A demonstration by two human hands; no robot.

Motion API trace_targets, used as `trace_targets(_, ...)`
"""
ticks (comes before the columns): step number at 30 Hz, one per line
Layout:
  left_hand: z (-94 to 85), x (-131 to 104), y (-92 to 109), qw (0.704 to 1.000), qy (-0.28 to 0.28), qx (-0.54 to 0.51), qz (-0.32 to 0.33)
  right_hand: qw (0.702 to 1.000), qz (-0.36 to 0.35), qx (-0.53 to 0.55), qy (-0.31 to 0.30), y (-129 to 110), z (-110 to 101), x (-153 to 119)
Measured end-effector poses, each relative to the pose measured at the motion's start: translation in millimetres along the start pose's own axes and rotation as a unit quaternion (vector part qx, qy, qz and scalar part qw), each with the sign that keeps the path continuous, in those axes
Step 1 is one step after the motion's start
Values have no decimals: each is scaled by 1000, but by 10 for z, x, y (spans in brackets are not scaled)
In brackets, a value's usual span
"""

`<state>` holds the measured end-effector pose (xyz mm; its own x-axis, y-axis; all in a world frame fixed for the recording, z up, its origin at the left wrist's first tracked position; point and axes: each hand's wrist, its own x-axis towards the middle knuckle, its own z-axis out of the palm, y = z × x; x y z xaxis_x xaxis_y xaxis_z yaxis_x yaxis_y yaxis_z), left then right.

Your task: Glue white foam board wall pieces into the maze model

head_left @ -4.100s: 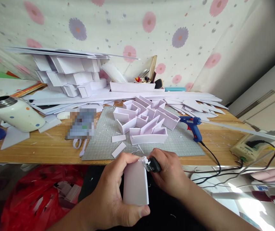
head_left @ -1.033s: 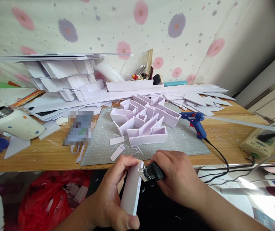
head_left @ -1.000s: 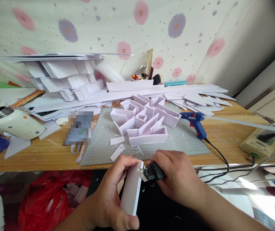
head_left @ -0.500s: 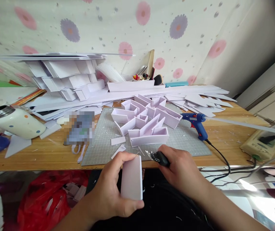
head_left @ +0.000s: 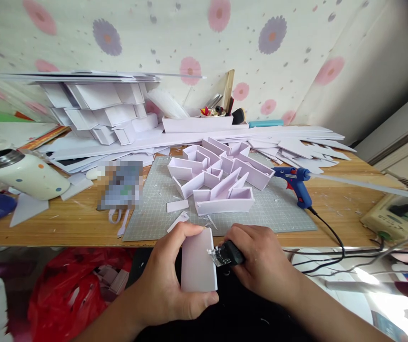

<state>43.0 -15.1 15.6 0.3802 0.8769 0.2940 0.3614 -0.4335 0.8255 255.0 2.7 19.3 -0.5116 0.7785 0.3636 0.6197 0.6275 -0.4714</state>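
Observation:
My left hand (head_left: 170,280) grips a white foam board piece (head_left: 199,261) between thumb and fingers, just in front of the table edge. In my right hand (head_left: 261,254) is a black-handled cutter (head_left: 230,254), its blade flecked with white scraps and lying at the right edge of the piece. Beyond them, a white structure of joined angled walls (head_left: 223,205) stands on the grey cutting mat (head_left: 282,216). A small loose white strip (head_left: 177,205) lies on the mat to its left.
A blue glue gun (head_left: 296,185) with a cord lies right of the structure. On the left are a bottle (head_left: 29,175) and a red bag (head_left: 61,294) below the table. White boxes (head_left: 97,114) and board scraps (head_left: 300,147) line the back.
My right hand has moved left and slightly down, bringing the cutter blade to the piece's right edge. My left hand has turned the piece slightly, showing more of its broad face.

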Motion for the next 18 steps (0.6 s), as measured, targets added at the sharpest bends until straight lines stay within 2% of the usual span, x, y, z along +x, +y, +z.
trace_targets(6,-2,-28,-2,1000,-12,-6,4,998,14,-43,33,41,48,-1)
trace_targets(12,21,-16,-6,999,-13,-33,3,999,-15,-33,20,10,51,-13)
trace_targets(15,21,-29,5,999,-13,-45,2,996,48,-72,1,28,40,13)
trace_targets(18,-24,-53,5,1000,-6,-21,-9,981,126,-142,-47,64,-4,44)
